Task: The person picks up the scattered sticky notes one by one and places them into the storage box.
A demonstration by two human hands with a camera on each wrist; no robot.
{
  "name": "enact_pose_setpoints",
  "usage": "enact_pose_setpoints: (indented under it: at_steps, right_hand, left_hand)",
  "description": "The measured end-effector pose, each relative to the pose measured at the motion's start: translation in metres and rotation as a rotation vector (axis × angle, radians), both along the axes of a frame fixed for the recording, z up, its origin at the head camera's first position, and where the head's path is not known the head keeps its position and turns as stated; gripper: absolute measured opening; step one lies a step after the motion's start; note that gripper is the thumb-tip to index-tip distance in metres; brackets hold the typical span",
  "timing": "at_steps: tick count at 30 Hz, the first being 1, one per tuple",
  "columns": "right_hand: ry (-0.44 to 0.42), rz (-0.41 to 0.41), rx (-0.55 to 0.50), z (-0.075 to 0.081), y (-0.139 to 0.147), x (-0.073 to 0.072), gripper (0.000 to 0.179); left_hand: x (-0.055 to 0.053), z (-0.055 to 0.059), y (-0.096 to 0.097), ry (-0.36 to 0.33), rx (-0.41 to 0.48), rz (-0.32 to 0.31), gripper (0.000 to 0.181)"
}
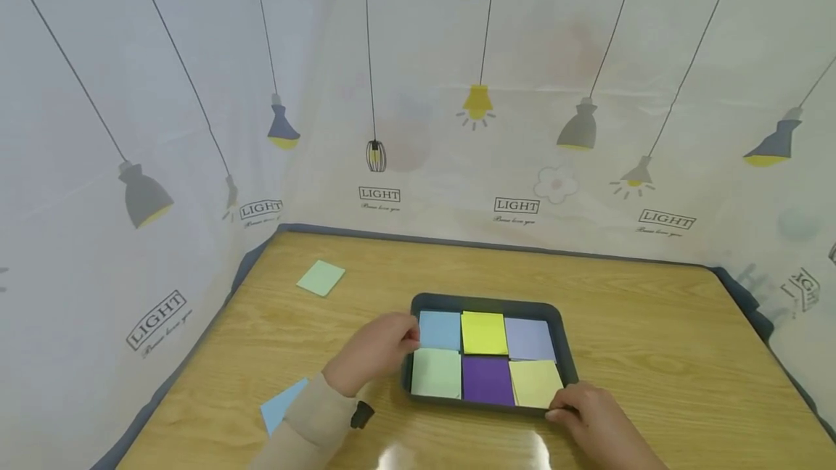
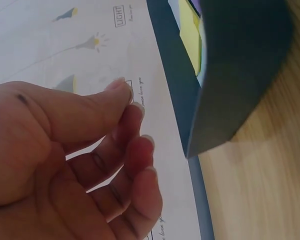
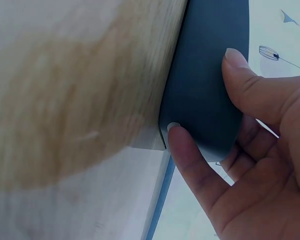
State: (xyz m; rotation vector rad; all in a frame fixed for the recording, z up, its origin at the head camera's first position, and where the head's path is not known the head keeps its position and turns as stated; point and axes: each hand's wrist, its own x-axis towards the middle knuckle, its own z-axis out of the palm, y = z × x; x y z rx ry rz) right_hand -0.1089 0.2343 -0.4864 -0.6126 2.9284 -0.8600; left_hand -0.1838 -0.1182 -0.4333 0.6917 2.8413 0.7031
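Observation:
A dark grey tray (image 1: 486, 302) holds square sticky-note stacks in two rows. The far row has blue (image 1: 439, 330), yellow (image 1: 483, 333) and lavender (image 1: 530, 339) stacks; the near row has pale green (image 1: 435, 373), purple (image 1: 487, 380) and pale yellow (image 1: 535, 384) ones. By the tray's left wall is my left hand (image 1: 375, 350), its fingers loosely curled and thumb near the index fingertip; nothing shows between them in the left wrist view. My right hand (image 1: 597, 419) grips the near right corner, thumb and index finger on the outer wall (image 3: 202, 75).
On the wooden table (image 1: 666, 354), a pale green square (image 1: 321, 278) lies at the far left. A blue square (image 1: 282, 405) is partly covered by the left sleeve (image 1: 313, 419). A printed lamp-pattern sheet (image 1: 431, 238) hangs around the table's far and side edges.

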Motion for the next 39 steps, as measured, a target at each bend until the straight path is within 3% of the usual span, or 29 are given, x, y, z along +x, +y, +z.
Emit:
enact_pose_setpoints:
  at_steps: [15, 22, 30, 34, 39]
  right_hand:
    - [-0.004, -0.005, 0.003, 0.003, -0.001, 0.0, 0.012]
    - [0.019, 0.013, -0.009, -0.001, 0.0, -0.001, 0.011]
    - [0.031, 0.025, -0.012, -0.002, 0.001, -0.001, 0.013]
    - [0.002, 0.018, 0.002, -0.002, 0.001, -0.001, 0.012]
    - [-0.023, 0.004, 0.009, -0.001, 0.001, -0.001, 0.012]
  left_hand:
    - [0.015, -0.008, -0.056, -0.048, 0.019, 0.11, 0.012]
    - [0.025, -0.012, -0.093, -0.142, 0.032, 0.22, 0.009]
    - [0.036, -0.024, -0.124, -0.168, 0.016, 0.313, 0.018]
    - [0.041, -0.029, -0.137, -0.161, -0.026, 0.335, 0.029]
    - [0.045, -0.032, -0.148, -0.159, -0.164, 0.384, 0.048]
